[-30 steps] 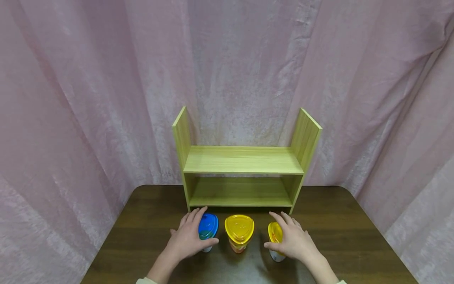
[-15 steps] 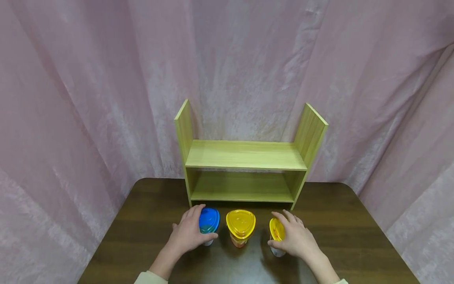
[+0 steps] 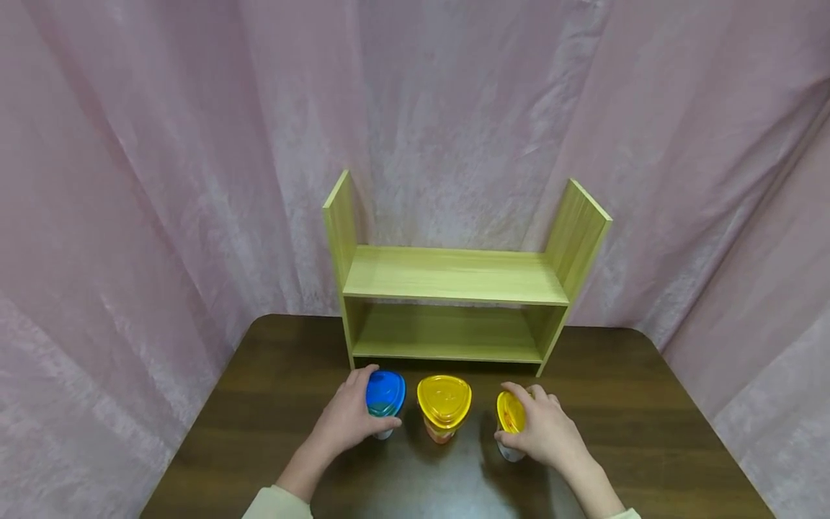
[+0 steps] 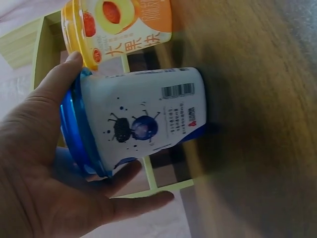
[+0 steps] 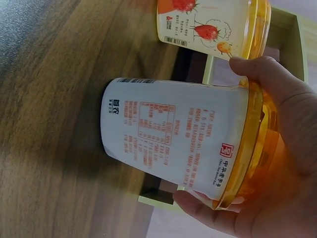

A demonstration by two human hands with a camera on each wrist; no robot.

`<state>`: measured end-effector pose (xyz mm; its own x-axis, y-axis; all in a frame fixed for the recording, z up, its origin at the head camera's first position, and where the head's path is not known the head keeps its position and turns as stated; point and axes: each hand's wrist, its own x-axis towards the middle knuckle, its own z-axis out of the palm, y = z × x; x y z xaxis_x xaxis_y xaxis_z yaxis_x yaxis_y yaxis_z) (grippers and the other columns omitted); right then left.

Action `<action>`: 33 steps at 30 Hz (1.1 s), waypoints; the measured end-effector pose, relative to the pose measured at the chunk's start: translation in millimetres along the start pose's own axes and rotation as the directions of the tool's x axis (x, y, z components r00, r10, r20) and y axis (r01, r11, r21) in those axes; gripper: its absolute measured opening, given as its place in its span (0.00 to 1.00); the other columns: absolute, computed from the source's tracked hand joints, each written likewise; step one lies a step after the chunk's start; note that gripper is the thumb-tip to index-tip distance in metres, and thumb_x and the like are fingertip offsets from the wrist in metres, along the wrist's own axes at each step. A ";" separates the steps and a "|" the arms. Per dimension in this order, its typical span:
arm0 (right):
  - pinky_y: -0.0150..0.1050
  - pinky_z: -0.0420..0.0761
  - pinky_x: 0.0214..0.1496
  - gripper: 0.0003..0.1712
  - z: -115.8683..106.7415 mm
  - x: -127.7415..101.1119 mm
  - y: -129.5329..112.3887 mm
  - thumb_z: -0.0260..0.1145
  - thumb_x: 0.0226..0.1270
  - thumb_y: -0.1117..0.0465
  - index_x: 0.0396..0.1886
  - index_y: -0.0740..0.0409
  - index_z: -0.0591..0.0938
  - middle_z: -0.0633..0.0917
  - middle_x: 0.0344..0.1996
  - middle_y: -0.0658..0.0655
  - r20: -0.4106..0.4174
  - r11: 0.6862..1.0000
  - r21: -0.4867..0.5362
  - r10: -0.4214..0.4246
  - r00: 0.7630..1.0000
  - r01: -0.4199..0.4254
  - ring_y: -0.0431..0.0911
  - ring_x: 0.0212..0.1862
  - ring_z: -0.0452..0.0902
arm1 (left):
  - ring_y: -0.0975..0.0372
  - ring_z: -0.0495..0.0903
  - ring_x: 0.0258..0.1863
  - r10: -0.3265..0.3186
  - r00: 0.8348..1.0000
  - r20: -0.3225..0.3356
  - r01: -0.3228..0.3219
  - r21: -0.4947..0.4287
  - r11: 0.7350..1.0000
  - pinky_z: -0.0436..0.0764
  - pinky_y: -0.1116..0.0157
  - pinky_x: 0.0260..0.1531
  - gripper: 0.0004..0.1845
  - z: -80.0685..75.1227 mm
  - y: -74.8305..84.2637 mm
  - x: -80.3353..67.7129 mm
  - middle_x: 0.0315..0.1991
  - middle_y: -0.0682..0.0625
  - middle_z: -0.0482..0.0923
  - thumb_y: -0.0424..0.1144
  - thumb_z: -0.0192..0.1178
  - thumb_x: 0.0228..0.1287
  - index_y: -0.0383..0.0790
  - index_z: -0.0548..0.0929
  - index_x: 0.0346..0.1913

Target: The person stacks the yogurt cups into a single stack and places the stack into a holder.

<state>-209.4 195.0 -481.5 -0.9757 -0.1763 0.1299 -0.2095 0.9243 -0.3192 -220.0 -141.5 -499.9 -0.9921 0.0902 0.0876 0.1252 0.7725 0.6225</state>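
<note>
Three yogurt cups stand upright in a row on the brown table. My left hand [image 3: 349, 412] grips the cup with the blue lid [image 3: 385, 393], thumb and fingers around the lid. Its white side [image 4: 143, 114] bears a dark berry print in the left wrist view. At the right, my right hand [image 3: 547, 429] holds a cup with a yellow lid [image 3: 510, 412] by that lid; red print covers its white wall [image 5: 173, 134] in the right wrist view. Between the hands is the middle cup with a yellow lid [image 3: 444, 401], untouched by either palm.
A light wooden two-tier shelf [image 3: 454, 275] stands behind the cups, with tall side panels. The dark wooden table [image 3: 259, 389] extends to both sides. Pink curtains [image 3: 194, 180] hang behind and around it.
Both hands have closed in around the lids of the outer cups. The view has tilted down slightly, so shelf and cups sit higher. The cups have not visibly moved on the table.
</note>
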 end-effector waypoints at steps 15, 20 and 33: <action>0.41 0.73 0.29 0.45 1.3 3.2 -5.3 0.77 0.36 0.40 0.60 0.40 0.73 0.74 0.41 0.53 -0.012 1.000 -0.011 -0.015 1.000 0.015 0.50 0.37 0.67 | 0.51 0.73 0.52 -0.014 0.997 -0.072 0.002 -0.166 0.986 0.78 0.49 0.46 0.59 1.7 -11.4 -4.2 0.60 0.48 0.66 0.68 0.74 0.29 0.47 0.63 0.67; 0.40 0.72 0.30 0.43 3.2 2.3 -4.7 0.76 0.36 0.41 0.58 0.40 0.74 0.75 0.41 0.53 -0.022 1.000 -0.009 -0.020 1.000 0.020 0.49 0.36 0.66 | 0.51 0.73 0.52 -0.016 0.996 -0.085 0.003 -0.148 0.989 0.78 0.48 0.46 0.58 3.8 -13.0 -7.0 0.60 0.48 0.66 0.69 0.73 0.30 0.48 0.62 0.67; 0.41 0.72 0.31 0.41 3.9 1.7 3.7 0.76 0.37 0.42 0.57 0.41 0.75 0.75 0.39 0.52 -0.040 1.000 -0.004 -0.021 0.999 0.020 0.49 0.36 0.68 | 0.51 0.74 0.51 -0.048 0.997 -0.068 0.039 -0.118 0.992 0.79 0.47 0.41 0.58 13.6 -14.0 -3.1 0.60 0.50 0.67 0.73 0.71 0.29 0.52 0.62 0.67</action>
<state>-212.1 196.8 -486.2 -0.9679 -0.1816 0.1736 -0.2290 0.9219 -0.3124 -218.8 -144.1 -519.4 -0.9938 0.0104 0.1104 0.0864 0.6959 0.7129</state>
